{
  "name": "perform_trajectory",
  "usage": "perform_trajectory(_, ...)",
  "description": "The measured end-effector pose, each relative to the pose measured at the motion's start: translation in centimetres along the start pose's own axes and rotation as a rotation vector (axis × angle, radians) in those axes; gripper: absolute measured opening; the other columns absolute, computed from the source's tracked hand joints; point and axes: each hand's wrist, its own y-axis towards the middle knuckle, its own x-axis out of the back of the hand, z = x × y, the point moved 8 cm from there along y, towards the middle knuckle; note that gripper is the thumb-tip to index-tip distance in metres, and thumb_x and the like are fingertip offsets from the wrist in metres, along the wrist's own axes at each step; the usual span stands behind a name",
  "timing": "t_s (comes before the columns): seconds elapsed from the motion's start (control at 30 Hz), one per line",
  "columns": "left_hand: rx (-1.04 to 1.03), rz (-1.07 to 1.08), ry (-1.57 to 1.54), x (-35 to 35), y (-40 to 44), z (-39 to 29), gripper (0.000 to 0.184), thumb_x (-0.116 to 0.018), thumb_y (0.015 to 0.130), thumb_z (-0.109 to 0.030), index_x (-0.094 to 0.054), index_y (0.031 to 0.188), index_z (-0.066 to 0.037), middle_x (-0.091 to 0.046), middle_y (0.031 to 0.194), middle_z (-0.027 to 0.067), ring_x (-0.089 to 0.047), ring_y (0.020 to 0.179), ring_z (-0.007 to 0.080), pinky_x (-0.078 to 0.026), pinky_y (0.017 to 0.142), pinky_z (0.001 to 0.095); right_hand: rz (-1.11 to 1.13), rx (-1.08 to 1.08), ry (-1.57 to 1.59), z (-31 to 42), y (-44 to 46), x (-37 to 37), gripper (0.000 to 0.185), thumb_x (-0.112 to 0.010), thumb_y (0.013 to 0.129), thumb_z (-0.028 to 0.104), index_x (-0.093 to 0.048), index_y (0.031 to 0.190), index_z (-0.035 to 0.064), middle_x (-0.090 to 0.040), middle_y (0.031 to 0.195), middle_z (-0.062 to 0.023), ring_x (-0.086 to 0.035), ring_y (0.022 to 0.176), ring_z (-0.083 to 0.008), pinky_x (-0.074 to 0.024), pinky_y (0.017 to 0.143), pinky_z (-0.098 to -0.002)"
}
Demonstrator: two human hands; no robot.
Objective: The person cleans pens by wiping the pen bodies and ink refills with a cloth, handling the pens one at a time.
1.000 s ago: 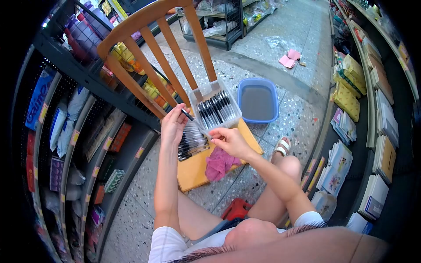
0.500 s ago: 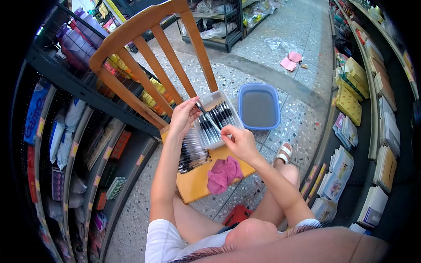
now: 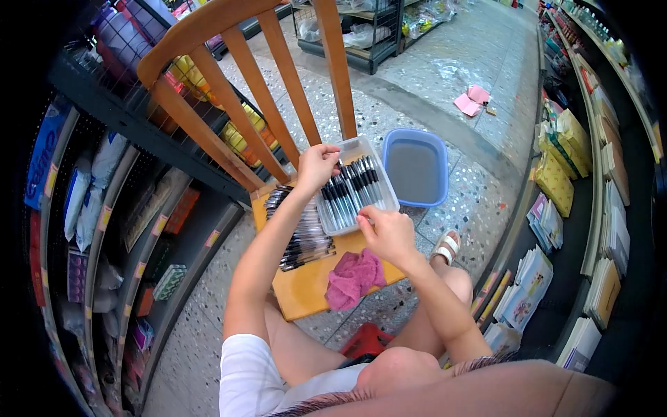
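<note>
With fingers curled, the left hand (image 3: 318, 169) and right hand (image 3: 388, 235) meet the box (image 3: 355, 147) of pens (image 3: 343, 199); their grip is unclear.

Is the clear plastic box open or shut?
Open: no lid covers the clear plastic box, and the pens inside show from above.

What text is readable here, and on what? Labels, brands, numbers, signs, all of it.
"Gai...": large letters on the blue pack, left shelf; the word's end is unclear.
Shelf tags: too small to read.
Booklets, right shelf: cover print too small.
Pens in the box: no marking legible.
No number or sign can be read.
</note>
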Motion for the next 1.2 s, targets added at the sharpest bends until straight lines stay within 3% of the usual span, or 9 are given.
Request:
perform_trajectory(0.1,-0.068,0.001,0.178,0.1,-0.6,-1.4,0.017,-0.058,0.083,-0.006,-0.064,0.095,0.005,-0.064,0.069,0.0087,-0.062,0.052,0.0118,-0.050,0.048,0.0248,-0.015,0.046,-0.019,0.2,0.0,-0.1,0.014,-0.054,0.084,0.020,-0.060,0.083,0.0072,-0.063,0.071,-0.0148,-0.062,0.065,-0.0327,-0.0482,0.057,-0.0427)
perform_trajectory(0.2,-0.056,0.039,0.283,-0.2,0.0,-0.6,0.020,-0.058,0.083,-0.009,-0.064,0.097,0.004,-0.065,0.075,0.0089,-0.064,0.058,0.0126,-0.052,0.054,0.0243,-0.003,0.052,-0.051,-0.3,0.0,-0.5,0.013,-0.053,0.085,0.017,-0.060,0.085,0.0061,-0.064,0.074,-0.0150,-0.062,0.067,-0.0336,-0.0486,0.058,-0.0431)
perform_trajectory(0.3,-0.087,-0.001,0.322,-0.6,0.2,-0.8,0.015,-0.060,0.079,-0.005,-0.066,0.088,0.004,-0.064,0.068,0.0162,-0.063,0.052,0.0193,-0.052,0.053,0.0300,0.023,0.041,-0.047,-0.7,0.0,-0.7,0.013,-0.052,0.085,0.016,-0.061,0.089,0.0066,-0.064,0.078,-0.0134,-0.062,0.069,-0.0340,-0.0490,0.060,-0.0434)
perform_trajectory(0.5,-0.356,-0.056,0.576,-1.6,1.1,-0.2,0.011,-0.063,0.072,-0.006,-0.067,0.074,0.004,-0.062,0.072,0.0253,-0.063,0.064,0.0366,-0.051,0.066,0.0400,0.022,0.109,-0.033,-0.3,0.0,-0.8,0.013,-0.051,0.085,0.015,-0.057,0.085,0.0041,-0.062,0.073,-0.0155,-0.061,0.065,-0.0350,-0.0479,0.058,-0.0449)
perform_trajectory(0.7,-0.167,0.046,0.570,-2.3,1.3,0.8,0.012,-0.063,0.073,-0.007,-0.067,0.075,0.004,-0.061,0.073,0.0274,-0.063,0.076,0.0379,-0.050,0.074,0.0426,0.026,0.117,-0.035,-0.2,-0.3,-0.7,0.013,-0.051,0.085,0.015,-0.055,0.081,0.0042,-0.061,0.073,-0.0153,-0.060,0.064,-0.0352,-0.0482,0.057,-0.0450)
perform_trajectory(1.1,-0.250,0.040,0.694,-2.6,0.8,0.1,0.017,-0.059,0.077,-0.011,-0.067,0.077,0.003,-0.060,0.074,0.0281,-0.062,0.074,0.0403,-0.049,0.073,0.0442,0.030,0.166,-0.051,-0.3,-0.4,-1.1,0.015,-0.051,0.086,0.016,-0.054,0.078,0.0034,-0.060,0.072,-0.0156,-0.060,0.063,-0.0352,-0.0482,0.056,-0.0446)
perform_trajectory(1.2,-0.358,-0.042,0.558,-1.0,-1.7,-3.5,0.019,-0.058,0.079,-0.013,-0.067,0.079,0.003,-0.061,0.070,0.0249,-0.064,0.065,0.0352,-0.051,0.065,0.0398,0.018,0.191,-0.054,0.2,-0.6,-1.0,0.014,-0.052,0.086,0.017,-0.056,0.082,0.0038,-0.060,0.074,-0.0152,-0.060,0.063,-0.0344,-0.0485,0.057,-0.0441)
